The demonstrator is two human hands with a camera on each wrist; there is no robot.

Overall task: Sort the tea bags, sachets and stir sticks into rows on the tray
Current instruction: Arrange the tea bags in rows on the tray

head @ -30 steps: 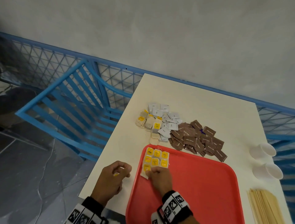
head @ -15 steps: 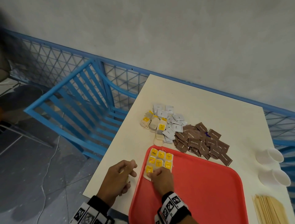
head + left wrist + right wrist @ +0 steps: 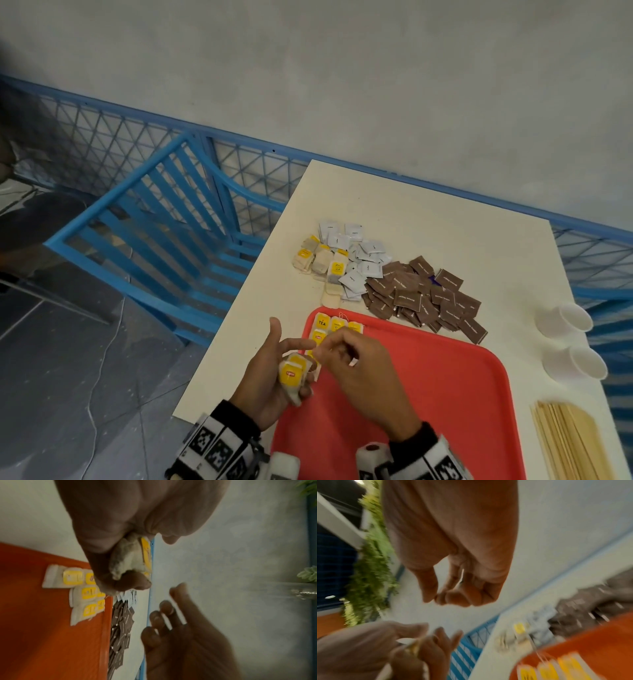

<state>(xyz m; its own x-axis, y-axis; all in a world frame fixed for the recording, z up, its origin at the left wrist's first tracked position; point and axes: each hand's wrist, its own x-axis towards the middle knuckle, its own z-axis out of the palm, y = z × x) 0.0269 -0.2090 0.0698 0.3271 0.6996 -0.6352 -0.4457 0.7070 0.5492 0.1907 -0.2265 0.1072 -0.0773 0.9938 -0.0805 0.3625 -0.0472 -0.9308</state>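
My left hand (image 3: 287, 349) is palm up at the left edge of the red tray (image 3: 445, 394) and grips a small stack of yellow-tagged tea bags (image 3: 292, 374) (image 3: 126, 559). My right hand (image 3: 329, 345) hovers over the tray's far-left corner, right beside the left hand. Its fingers are curled with the thumb against the fingertips (image 3: 436, 599), and I see nothing between them. Several tea bags (image 3: 330, 327) (image 3: 85, 592) lie in short rows in that corner, partly hidden by my right hand. Loose tea bags (image 3: 318, 262), white sachets (image 3: 356, 253) and brown sachets (image 3: 421, 298) lie piled beyond the tray.
Wooden stir sticks (image 3: 575, 442) lie in a bundle on the table right of the tray. Two white paper cups (image 3: 565, 320) (image 3: 579, 365) lie on their sides at the right edge. A blue chair (image 3: 164, 219) and a mesh fence stand left of the table.
My right hand has lifted off the tea bags on the tray and come up beside the left hand. The left hand has turned palm up, moved towards the tray and now shows its tea bags.
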